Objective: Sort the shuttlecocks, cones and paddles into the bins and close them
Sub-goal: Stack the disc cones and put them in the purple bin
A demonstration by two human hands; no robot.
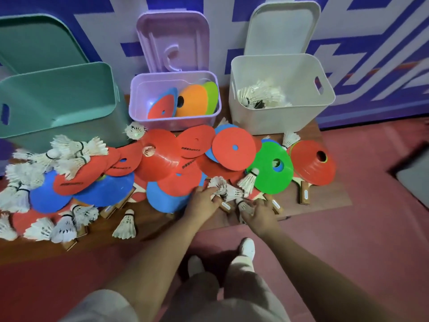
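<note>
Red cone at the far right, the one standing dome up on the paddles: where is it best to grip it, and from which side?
Take the red cone at its centre hole, from above: it stands dome up, the hole faces upward and nothing covers it. Its rim lies low on the paddles, so fingers would probably get under it less easily.

— Bins?
— Three: green bin [58, 94], purple bin [162, 123], white bin [267, 122]. Lids [173, 43]: three.
— Cones [192, 101] in the purple bin?
— Four showing.
— And shuttlecocks [125, 225], paddles [304, 194]?
— Heaped and overlapping near the bins; no sure count.
</note>
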